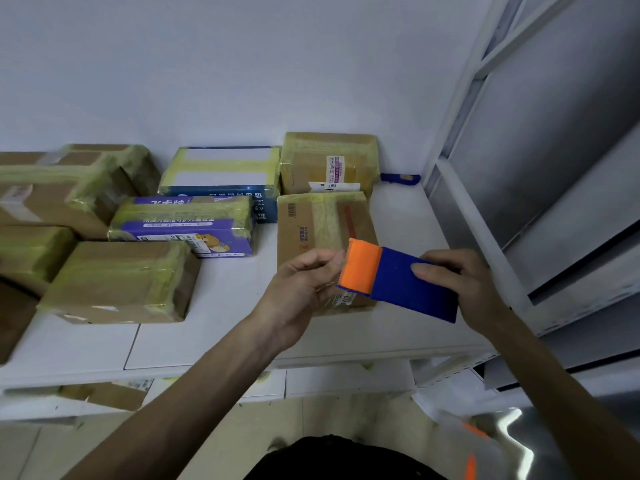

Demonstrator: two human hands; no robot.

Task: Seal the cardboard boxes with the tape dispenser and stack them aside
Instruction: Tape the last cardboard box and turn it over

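1. The tape dispenser [401, 282], blue body with an orange cutter end, is held in the air above the cardboard box [322, 223] on the white table [214, 327].
2. The right hand [464, 289] has its fingers curled round the blue body, thumb pressed flat on the upper face.
3. The left hand [301, 289] pinches the orange end between thumb and fingertips.
4. The taped boxes [121, 282] lie left of and behind it; a blue knife [400, 178] lies at the wall

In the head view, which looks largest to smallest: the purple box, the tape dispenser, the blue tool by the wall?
purple box: largest, narrowly
tape dispenser: similar, nearer the camera, so unsure
blue tool: clearly smallest
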